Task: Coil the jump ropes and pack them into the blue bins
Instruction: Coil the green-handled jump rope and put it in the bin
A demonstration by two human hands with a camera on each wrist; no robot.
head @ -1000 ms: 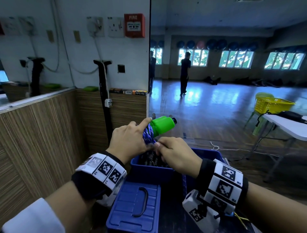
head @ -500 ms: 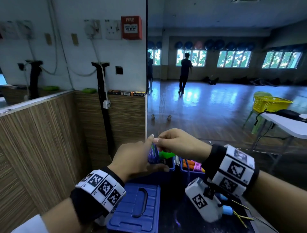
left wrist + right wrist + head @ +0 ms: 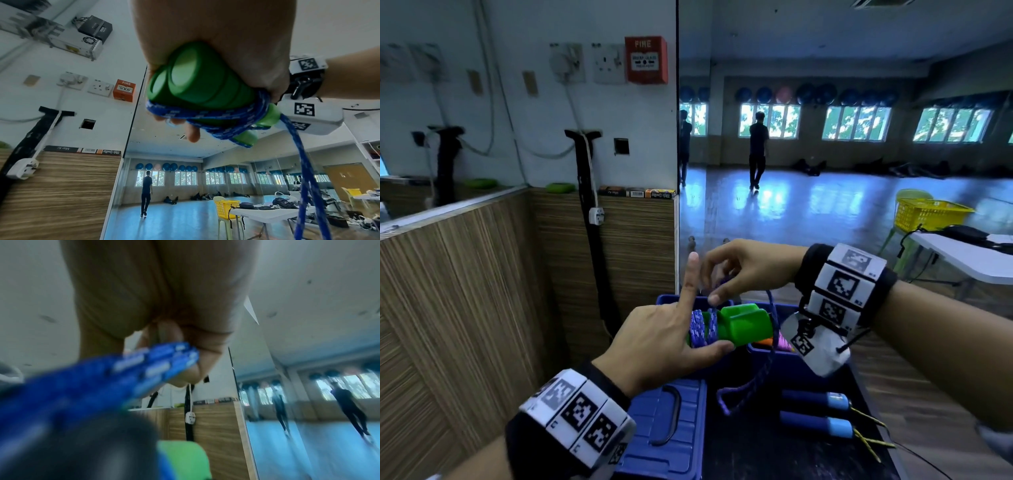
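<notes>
Blue plastic first: two open blue bins sit side by side beyond the hands. The right-hand bin (image 3: 774, 358) shows orange and pink pieces at its near edge; the left-hand bin (image 3: 671, 299) is mostly hidden behind the hands, so its contents cannot be made out. A closed blue case (image 3: 664, 428) with a dark carry handle lies just in front of them.

Now the grip. The left hand (image 3: 664, 346) has the pair of green handles (image 3: 744, 325) bundled together, thumb curled underneath, index finger pointing straight up and clear of the bundle. Turns of the blue-and-white rope (image 3: 700, 327) already circle the handles, and the left wrist view shows the strands crossing under the fingers.

Above it, the right hand (image 3: 748, 270) pinches the rope between thumb and fingertips; the right wrist view, blurred, shows a doubled length running out of that pinch. From there the free rope drops past the right bin and loops on the dark tabletop (image 3: 774, 455).

On that table, near the loop, lie two dark-blue handles with light-blue caps (image 3: 816, 413), a thin yellow cord trailing from them.
</notes>
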